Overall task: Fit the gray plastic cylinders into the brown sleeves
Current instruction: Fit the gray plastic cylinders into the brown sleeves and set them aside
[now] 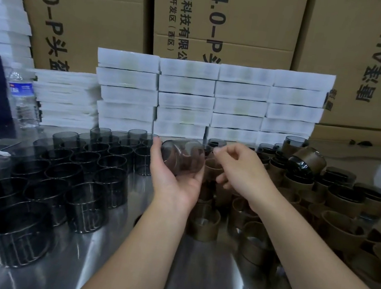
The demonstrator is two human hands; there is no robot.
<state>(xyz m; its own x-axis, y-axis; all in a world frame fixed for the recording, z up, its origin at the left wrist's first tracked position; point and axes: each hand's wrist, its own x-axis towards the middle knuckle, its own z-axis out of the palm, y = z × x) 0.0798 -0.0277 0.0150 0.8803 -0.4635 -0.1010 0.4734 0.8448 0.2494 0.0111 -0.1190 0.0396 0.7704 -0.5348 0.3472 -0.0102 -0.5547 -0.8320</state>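
Steel counter [202,271]: left hand [174,179] grips gray cylinder [182,155] sideways, axis toward right hand [238,167], which is curled, hold unclear; brown sleeve [213,169] just beside.

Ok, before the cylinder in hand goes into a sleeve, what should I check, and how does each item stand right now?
1. Left hand grips the gray translucent plastic cylinder: ok.
2. Right hand holds a brown cardboard sleeve: cannot tell; its curled fingers sit just over one.
3. Cylinder lined up with that sleeve: not ok; it lies tilted, beside the sleeve.
4. Loose brown sleeves on the steel table near the hands: ok.
5. Bare gray cylinders standing at the left: ok.
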